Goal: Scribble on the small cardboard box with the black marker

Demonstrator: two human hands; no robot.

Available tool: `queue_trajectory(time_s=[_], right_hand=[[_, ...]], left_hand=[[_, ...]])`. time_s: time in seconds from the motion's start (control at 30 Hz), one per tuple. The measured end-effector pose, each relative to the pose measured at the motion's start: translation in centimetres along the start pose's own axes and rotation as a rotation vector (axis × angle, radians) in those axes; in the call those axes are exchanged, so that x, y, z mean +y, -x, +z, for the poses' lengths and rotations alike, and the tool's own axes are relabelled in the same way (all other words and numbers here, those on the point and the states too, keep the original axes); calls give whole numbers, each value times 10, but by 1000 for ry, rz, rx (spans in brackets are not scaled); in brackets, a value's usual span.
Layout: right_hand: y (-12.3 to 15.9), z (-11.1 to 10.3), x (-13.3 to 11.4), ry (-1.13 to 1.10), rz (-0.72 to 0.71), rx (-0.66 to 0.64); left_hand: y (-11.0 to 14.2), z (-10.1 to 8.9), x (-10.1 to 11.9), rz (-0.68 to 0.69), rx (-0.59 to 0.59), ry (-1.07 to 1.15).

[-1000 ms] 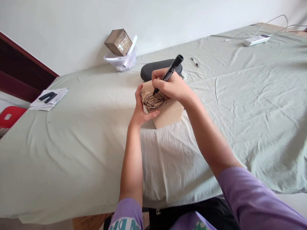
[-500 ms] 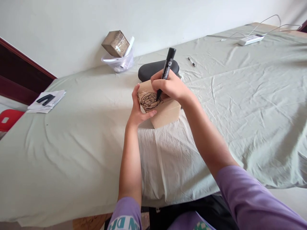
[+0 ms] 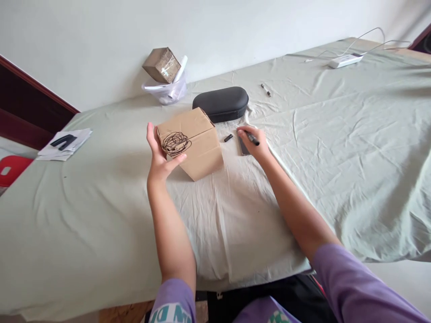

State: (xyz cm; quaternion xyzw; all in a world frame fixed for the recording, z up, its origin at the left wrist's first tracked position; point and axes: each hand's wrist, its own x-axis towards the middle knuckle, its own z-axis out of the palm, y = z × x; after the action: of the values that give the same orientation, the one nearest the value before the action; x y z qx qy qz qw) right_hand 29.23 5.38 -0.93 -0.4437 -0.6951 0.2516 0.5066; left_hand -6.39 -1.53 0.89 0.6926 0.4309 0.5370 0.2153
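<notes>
- Left hand: at the left end of a brown cardboard box; thumb and fingers spread apart, thumb laid on the box, fingertips up along its left edge
- Box: on a pale grey-green cloth, centre of scene; tangled black scribble on its left part, next to the thumb
- Right hand: right of the box, apart from it; fingers closed on a black cylindrical marker, blunt end towards the near right; writing tip not clearly visible
- Dark flat rectangular object partly hidden under the right hand; whether they touch, cannot tell
- Small black cylindrical cap lying on the cloth between box and right hand
- Long black rounded case just beyond the box, on its far side
- Small black-and-white pen farther off, to the right of the case
- Translucent plastic bowl far left of the case, small brown taped carton resting tilted in it
</notes>
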Motion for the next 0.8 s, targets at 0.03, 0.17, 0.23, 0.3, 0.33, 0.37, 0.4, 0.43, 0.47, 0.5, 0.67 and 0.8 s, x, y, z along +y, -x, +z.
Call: queue_trajectory(time_s=[0.03,0.17,0.23,0.3,0.33,0.37,0.4,0.43,0.47,0.5,0.67,0.8], right_hand=[[1,9,7,130,-5,-69],[-10,38,20,494,17,-324],[-16,47,23,505,24,-392],[-17,52,26,476,36,-391],[-15,52,28,457,45,-377],[-12,51,28,431,54,-359],[-8,49,26,398,61,-339],[-5,45,23,367,65,-321],[-2,39,16,310,63,-298],[0,32,6,226,51,-271],[8,-14,-86,-402,-125,-248],[21,-32,-138,-326,-276,-287]], left_hand=[[0,-1,1,1,11,-11],[-1,-2,10,46,138,-66],[-2,-2,18,35,207,-99],[-3,1,25,22,274,-128],[-4,4,28,30,326,-143],[-6,8,31,50,399,-158],[-8,14,34,85,488,-175],[-10,21,38,133,585,-193],[-12,29,42,190,682,-210],[-13,37,47,252,764,-222],[-9,85,81,390,726,-146],[-2,117,104,275,385,-71]])
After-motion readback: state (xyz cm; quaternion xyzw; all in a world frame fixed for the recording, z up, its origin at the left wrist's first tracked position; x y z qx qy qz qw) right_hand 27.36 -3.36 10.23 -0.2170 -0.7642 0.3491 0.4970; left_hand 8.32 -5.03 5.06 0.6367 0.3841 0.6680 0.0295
